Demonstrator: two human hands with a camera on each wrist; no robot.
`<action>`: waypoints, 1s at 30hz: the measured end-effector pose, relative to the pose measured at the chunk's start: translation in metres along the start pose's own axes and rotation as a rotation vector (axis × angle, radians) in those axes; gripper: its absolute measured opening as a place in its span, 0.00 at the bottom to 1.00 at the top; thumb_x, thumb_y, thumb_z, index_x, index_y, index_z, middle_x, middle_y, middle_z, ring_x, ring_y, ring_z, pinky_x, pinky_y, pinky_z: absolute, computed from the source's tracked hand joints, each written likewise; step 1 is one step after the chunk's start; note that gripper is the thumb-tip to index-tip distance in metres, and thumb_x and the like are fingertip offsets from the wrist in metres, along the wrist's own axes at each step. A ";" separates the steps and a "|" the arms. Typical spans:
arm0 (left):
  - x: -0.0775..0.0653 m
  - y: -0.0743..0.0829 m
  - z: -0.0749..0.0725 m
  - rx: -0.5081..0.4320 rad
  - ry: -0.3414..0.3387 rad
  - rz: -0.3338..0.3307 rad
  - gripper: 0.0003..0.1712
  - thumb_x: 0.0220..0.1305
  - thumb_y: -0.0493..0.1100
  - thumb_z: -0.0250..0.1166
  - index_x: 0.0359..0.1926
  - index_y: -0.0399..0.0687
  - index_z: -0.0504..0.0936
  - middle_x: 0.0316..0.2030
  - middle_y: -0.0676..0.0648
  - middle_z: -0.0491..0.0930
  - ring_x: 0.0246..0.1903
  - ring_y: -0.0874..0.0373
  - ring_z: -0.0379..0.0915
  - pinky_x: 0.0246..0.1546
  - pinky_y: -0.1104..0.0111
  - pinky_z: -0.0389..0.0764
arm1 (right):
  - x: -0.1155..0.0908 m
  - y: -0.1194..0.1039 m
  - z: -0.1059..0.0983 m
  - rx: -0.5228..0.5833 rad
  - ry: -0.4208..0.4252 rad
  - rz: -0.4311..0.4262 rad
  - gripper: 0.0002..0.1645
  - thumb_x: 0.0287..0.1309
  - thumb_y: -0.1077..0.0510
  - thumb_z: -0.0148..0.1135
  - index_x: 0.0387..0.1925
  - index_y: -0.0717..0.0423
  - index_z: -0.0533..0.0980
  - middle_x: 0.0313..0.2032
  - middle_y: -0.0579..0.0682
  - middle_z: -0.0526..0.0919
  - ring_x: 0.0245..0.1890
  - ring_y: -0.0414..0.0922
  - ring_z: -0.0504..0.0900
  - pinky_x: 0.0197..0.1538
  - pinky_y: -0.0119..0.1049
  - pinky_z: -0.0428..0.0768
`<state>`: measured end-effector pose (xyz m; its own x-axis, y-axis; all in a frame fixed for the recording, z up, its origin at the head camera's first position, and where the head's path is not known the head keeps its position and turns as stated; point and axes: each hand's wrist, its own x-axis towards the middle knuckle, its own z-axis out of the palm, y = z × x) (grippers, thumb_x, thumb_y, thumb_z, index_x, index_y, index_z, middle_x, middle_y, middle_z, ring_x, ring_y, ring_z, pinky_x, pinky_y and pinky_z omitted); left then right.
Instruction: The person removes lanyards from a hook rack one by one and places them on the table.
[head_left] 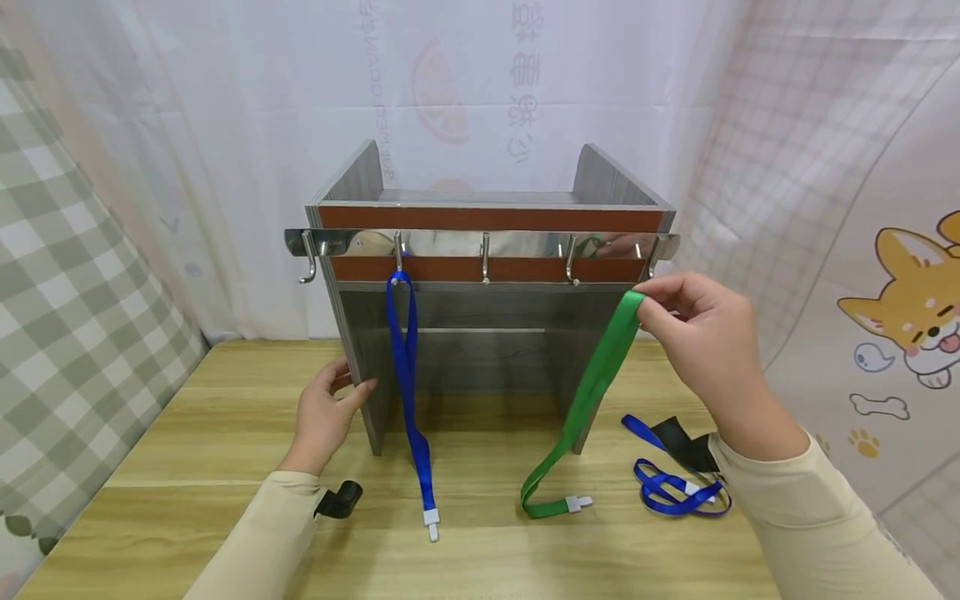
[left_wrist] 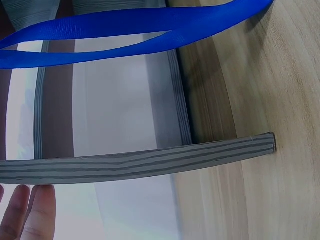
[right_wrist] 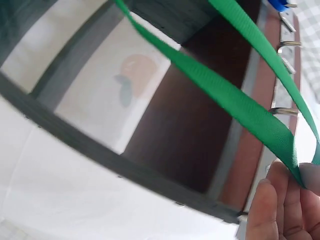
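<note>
A green lanyard point(head_left: 592, 387) hangs from my right hand point(head_left: 701, 346), which pinches its upper loop just below the right-end hook point(head_left: 657, 254). The lanyard's pale clip point(head_left: 577, 503) lies at the tabletop. My left hand point(head_left: 322, 417) grips the left side panel point(left_wrist: 135, 162) of a grey wooden rack point(head_left: 360, 367), fingers on the outer face and thumb at the front edge. A blue lanyard point(head_left: 405, 358) hangs on the second hook point(head_left: 398, 254) from the left, clip end down. In the right wrist view the green strap point(right_wrist: 225, 95) runs past the hook strip.
A shiny metal hook strip point(head_left: 450, 242) with several hooks crosses the rack's front. Another blue lanyard point(head_left: 667, 492) lies coiled on the wooden table point(head_left: 225, 417) at the right, partly beside a black wrist strap point(head_left: 682, 446). Patterned curtains surround the table.
</note>
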<state>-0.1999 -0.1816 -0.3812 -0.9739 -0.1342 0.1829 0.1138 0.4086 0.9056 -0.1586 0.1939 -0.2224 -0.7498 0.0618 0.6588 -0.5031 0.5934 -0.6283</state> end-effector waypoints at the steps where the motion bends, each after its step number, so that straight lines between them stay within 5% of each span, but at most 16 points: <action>1: 0.000 0.000 0.000 0.000 0.001 0.001 0.27 0.66 0.44 0.64 0.63 0.41 0.70 0.60 0.41 0.72 0.61 0.47 0.68 0.53 0.56 0.76 | -0.002 0.004 -0.001 -0.001 -0.001 0.003 0.07 0.57 0.66 0.62 0.36 0.66 0.82 0.23 0.24 0.79 0.21 0.27 0.77 0.28 0.17 0.74; 11: 0.002 0.001 -0.001 0.008 0.005 -0.001 0.26 0.66 0.43 0.64 0.62 0.41 0.71 0.60 0.41 0.73 0.60 0.48 0.68 0.52 0.58 0.77 | -0.021 0.036 -0.012 -0.107 -0.060 0.130 0.09 0.60 0.62 0.61 0.39 0.64 0.82 0.23 0.25 0.79 0.23 0.27 0.78 0.29 0.19 0.75; 15: 0.002 0.001 -0.001 0.005 0.001 0.003 0.26 0.66 0.43 0.64 0.62 0.41 0.71 0.60 0.40 0.73 0.61 0.47 0.68 0.53 0.56 0.76 | -0.026 0.051 -0.008 -0.187 -0.124 0.145 0.10 0.62 0.59 0.60 0.39 0.62 0.82 0.25 0.34 0.81 0.25 0.27 0.76 0.29 0.21 0.75; 20: 0.002 0.001 -0.002 0.007 0.001 -0.001 0.27 0.66 0.43 0.64 0.63 0.41 0.70 0.60 0.40 0.72 0.61 0.47 0.68 0.53 0.55 0.76 | -0.034 0.067 0.009 -0.258 -0.194 0.120 0.07 0.59 0.62 0.61 0.36 0.60 0.83 0.29 0.49 0.85 0.28 0.33 0.77 0.29 0.25 0.75; 25: 0.002 0.002 -0.002 0.012 -0.004 -0.011 0.27 0.66 0.44 0.64 0.63 0.41 0.70 0.60 0.40 0.72 0.61 0.47 0.68 0.53 0.56 0.76 | -0.043 0.073 0.031 -0.237 -0.294 0.141 0.07 0.59 0.64 0.60 0.36 0.59 0.82 0.30 0.50 0.85 0.31 0.43 0.81 0.32 0.30 0.78; 30: 0.001 0.002 -0.001 0.005 -0.005 -0.015 0.27 0.66 0.42 0.64 0.63 0.40 0.70 0.60 0.40 0.72 0.61 0.47 0.68 0.54 0.56 0.76 | -0.053 0.074 0.054 -0.182 -0.387 0.174 0.06 0.60 0.64 0.60 0.36 0.58 0.82 0.30 0.47 0.84 0.31 0.43 0.80 0.34 0.34 0.80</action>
<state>-0.2008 -0.1815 -0.3793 -0.9765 -0.1362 0.1672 0.0979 0.4110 0.9064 -0.1794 0.1918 -0.3262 -0.9392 -0.1103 0.3251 -0.2974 0.7344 -0.6101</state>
